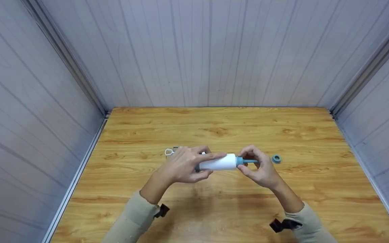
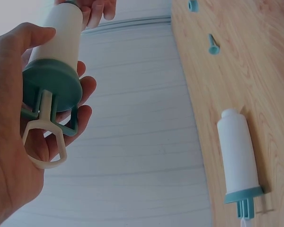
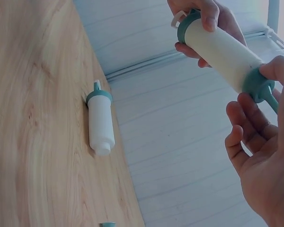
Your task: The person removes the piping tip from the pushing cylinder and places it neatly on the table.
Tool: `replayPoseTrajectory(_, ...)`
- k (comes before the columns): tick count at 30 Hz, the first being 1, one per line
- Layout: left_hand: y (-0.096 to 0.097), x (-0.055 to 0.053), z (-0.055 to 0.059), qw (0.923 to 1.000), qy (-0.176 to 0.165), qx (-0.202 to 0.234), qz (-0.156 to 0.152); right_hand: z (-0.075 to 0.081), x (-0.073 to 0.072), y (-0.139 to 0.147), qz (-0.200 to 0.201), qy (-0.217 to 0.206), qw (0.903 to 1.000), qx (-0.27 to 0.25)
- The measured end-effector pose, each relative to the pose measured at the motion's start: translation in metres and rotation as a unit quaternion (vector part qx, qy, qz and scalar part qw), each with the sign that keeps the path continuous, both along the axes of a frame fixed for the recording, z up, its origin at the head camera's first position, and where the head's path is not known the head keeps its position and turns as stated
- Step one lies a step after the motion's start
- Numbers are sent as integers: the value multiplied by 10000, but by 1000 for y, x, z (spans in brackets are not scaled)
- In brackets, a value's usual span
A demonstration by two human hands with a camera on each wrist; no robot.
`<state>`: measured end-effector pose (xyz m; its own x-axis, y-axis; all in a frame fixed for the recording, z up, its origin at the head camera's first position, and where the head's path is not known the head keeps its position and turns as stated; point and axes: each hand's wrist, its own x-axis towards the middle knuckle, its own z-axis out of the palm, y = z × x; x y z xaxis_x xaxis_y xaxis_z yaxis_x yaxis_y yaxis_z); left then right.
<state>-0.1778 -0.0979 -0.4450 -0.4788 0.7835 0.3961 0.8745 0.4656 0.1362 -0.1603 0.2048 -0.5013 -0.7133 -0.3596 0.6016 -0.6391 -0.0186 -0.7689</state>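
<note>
A large plunger syringe with a white barrel [image 1: 223, 162] lies sideways between the two hands above the table. My left hand [image 1: 187, 165] grips the barrel near its teal rear collar [image 2: 52, 80], the thumb along its side. Behind the collar a white ring handle [image 2: 47, 142] sticks out past the palm. At the front end, my right hand [image 1: 260, 168] pinches the teal nozzle cap [image 3: 258, 85] with thumb and fingers. Its thin spout [image 1: 250, 161] points right, towards the palm. The cap sits against the barrel; how tightly I cannot tell.
A second white syringe [image 2: 239, 156] with a teal collar lies on the wooden table [image 1: 214, 125], mostly behind the left hand in the head view. A small teal ring [image 1: 276, 158] lies right of the right hand. Another teal nozzle [image 2: 213, 45] shows in the left wrist view. Panelled walls enclose the table.
</note>
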Motion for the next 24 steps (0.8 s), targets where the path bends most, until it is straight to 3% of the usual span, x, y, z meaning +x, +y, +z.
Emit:
replayPoseTrajectory(10, 0, 1, 3, 9999, -43, -37, 91, 1, 1, -3, 32, -245, 9996, 130)
replayPoseTrajectory(24, 1, 0, 2, 9999, -80, -64, 72, -2, -1, -3, 44, 50, 10000, -22)
